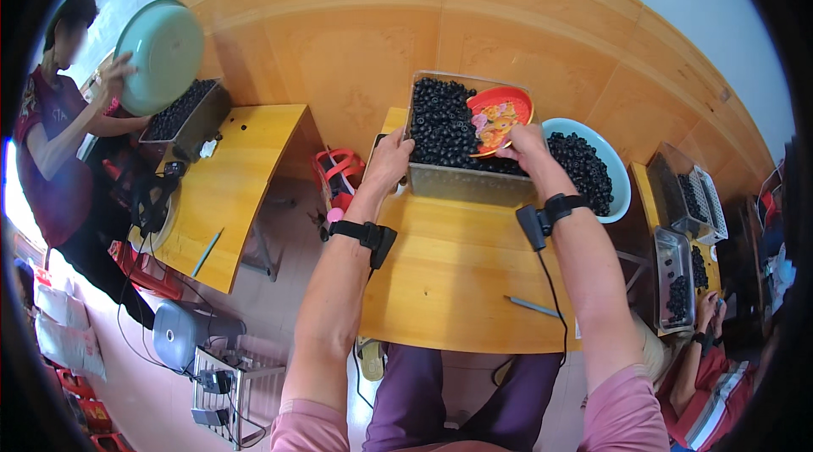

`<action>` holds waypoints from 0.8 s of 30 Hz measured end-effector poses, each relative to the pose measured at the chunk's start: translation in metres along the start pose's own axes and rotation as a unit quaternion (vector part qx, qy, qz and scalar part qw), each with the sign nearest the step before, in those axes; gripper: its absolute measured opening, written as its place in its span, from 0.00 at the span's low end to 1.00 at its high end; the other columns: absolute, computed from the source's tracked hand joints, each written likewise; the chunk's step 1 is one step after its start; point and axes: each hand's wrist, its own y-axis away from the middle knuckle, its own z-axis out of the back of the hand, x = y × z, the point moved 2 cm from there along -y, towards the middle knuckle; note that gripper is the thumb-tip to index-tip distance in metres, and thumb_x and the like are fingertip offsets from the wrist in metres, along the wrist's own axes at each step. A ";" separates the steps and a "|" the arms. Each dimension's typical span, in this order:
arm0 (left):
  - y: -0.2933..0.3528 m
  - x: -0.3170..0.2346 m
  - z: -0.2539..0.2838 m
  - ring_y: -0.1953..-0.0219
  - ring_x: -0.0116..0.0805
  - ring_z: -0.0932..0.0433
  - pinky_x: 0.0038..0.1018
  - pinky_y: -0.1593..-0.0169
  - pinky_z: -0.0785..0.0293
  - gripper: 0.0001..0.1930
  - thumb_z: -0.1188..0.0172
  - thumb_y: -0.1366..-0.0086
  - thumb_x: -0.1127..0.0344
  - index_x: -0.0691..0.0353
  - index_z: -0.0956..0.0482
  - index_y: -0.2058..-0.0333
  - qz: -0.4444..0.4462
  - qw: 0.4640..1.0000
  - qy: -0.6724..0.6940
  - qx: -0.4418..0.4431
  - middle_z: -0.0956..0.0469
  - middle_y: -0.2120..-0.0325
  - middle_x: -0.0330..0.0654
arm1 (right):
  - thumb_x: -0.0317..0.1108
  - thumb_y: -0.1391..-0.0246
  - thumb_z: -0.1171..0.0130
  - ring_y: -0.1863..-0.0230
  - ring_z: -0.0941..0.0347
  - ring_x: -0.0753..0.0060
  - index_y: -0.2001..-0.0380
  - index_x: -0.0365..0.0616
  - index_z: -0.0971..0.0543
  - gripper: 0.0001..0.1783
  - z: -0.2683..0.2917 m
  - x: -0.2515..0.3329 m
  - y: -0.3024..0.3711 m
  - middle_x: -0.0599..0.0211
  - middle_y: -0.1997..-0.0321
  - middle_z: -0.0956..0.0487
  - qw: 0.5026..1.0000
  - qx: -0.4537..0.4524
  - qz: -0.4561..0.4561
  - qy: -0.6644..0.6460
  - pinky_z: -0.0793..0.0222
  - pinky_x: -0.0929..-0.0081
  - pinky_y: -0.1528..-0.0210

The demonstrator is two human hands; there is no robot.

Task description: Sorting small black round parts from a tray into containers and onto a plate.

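A clear plastic bin (474,185) stands on the yellow table (440,274), filled with small round black pieces (442,126), some of which look like rings. At its left end my left hand (389,157) is closed on the bin's wall. My right hand (527,147) grips the near edge of a red plate (501,118) with a flower pattern, tilted among the black pieces on the bin's right side. Beside the bin, on the right, a pale blue basin (622,181) holds more of the black pieces. Both wrists wear black straps with small boxes.
A blue-grey pen (533,307) lies near the table's front right. At the left, another person (63,139) lifts a green basin (161,58) beside a second bin (216,118). Another person's hands (710,315) are by bins at the right. A wooden-panelled wall (356,54) stands behind.
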 end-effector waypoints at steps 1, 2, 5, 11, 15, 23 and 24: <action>-0.001 -0.005 -0.002 0.58 0.50 0.20 0.40 0.50 0.28 0.17 0.47 0.30 0.64 0.69 0.24 0.49 -0.005 1.000 0.004 0.005 0.18 0.63 0.58 | 0.22 0.39 0.55 0.62 0.15 0.55 0.44 0.30 0.26 0.20 0.002 -0.002 0.000 0.49 0.51 0.17 1.000 -0.006 -0.002 0.004 0.13 0.66 0.72; -0.001 -0.009 -0.003 0.56 0.51 0.19 0.40 0.49 0.28 0.18 0.47 0.30 0.63 0.69 0.24 0.48 0.005 1.000 -0.005 0.023 0.18 0.61 0.59 | 0.22 0.39 0.55 0.61 0.15 0.55 0.44 0.31 0.27 0.20 0.009 -0.002 0.000 0.50 0.51 0.18 1.000 -0.006 -0.021 0.001 0.13 0.67 0.71; 0.000 0.000 0.002 0.53 0.53 0.19 0.39 0.46 0.27 0.19 0.47 0.30 0.63 0.69 0.25 0.46 0.003 1.000 -0.013 0.020 0.18 0.58 0.61 | 0.22 0.39 0.53 0.64 0.17 0.58 0.45 0.32 0.27 0.19 0.019 0.000 0.007 0.52 0.53 0.19 0.998 0.037 -0.052 -0.014 0.13 0.69 0.70; -0.002 -0.005 -0.001 0.49 0.54 0.19 0.39 0.44 0.28 0.20 0.48 0.30 0.62 0.69 0.25 0.45 -0.013 0.999 -0.024 0.035 0.18 0.56 0.61 | 0.23 0.36 0.51 0.61 0.19 0.58 0.46 0.33 0.27 0.16 0.013 -0.006 0.010 0.53 0.51 0.21 0.995 0.026 -0.076 -0.067 0.14 0.71 0.67; 0.006 -0.010 0.002 0.50 0.54 0.18 0.40 0.44 0.27 0.20 0.47 0.31 0.63 0.68 0.24 0.44 -0.022 0.999 -0.019 0.032 0.17 0.57 0.61 | 0.23 0.38 0.50 0.67 0.18 0.58 0.46 0.34 0.26 0.17 0.018 -0.004 0.007 0.52 0.54 0.19 0.992 0.014 -0.088 -0.085 0.14 0.74 0.71; 0.010 -0.024 0.003 0.57 0.39 0.21 0.33 0.48 0.28 0.18 0.47 0.30 0.64 0.68 0.24 0.46 0.019 0.998 -0.036 0.051 0.19 0.62 0.49 | 0.24 0.40 0.50 0.78 0.20 0.64 0.51 0.35 0.26 0.14 0.016 -0.013 0.004 0.55 0.62 0.18 0.984 0.041 -0.138 -0.103 0.18 0.79 0.80; 0.013 -0.025 0.002 0.58 0.38 0.22 0.33 0.49 0.28 0.18 0.47 0.30 0.64 0.68 0.24 0.46 0.000 0.999 -0.022 0.042 0.19 0.63 0.48 | 0.23 0.40 0.49 0.79 0.20 0.64 0.52 0.35 0.26 0.13 0.019 -0.011 0.007 0.55 0.64 0.18 0.984 0.055 -0.130 -0.108 0.19 0.80 0.80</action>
